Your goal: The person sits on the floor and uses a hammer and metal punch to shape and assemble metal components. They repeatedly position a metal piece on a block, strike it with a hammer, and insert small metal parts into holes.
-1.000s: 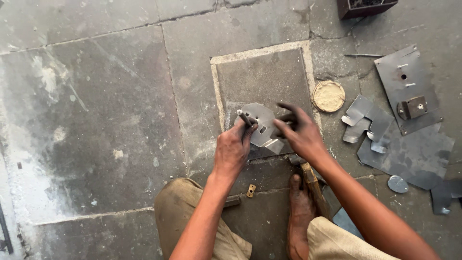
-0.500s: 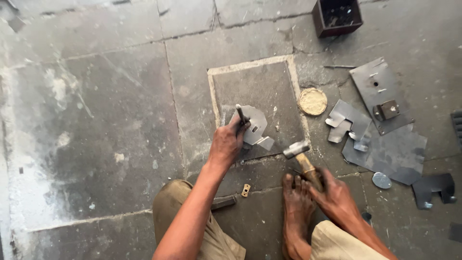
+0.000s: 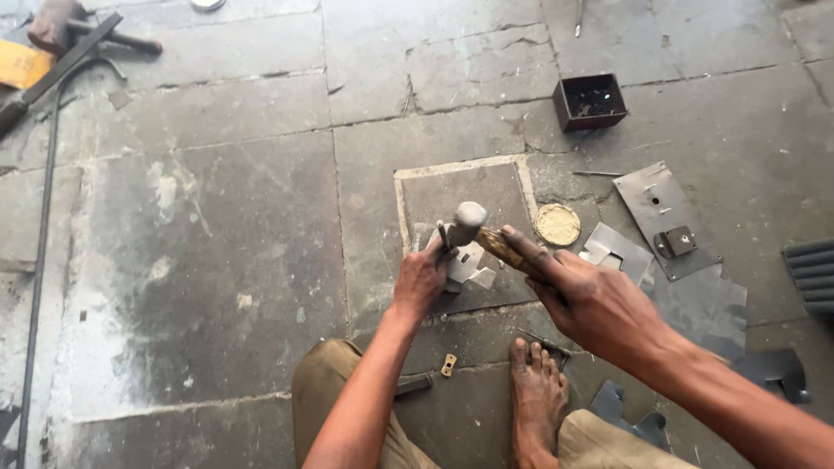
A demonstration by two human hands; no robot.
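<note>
On a worn stone-slab floor [image 3: 217, 260], the right hand [image 3: 599, 304] grips a wooden-handled hammer [image 3: 473, 227] raised over a bent sheet-metal piece [image 3: 465, 265] lying on a square steel plate [image 3: 469, 200] set into the floor. The left hand [image 3: 421, 278] pinches a small punch [image 3: 443, 234] upright on the piece. A dark metal box [image 3: 591, 102] stands well beyond the plate's far right corner.

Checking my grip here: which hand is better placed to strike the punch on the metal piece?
Right. The right hand already grips the hammer with its head above the punch, while the left hand steadies the punch on the metal piece.
</note>
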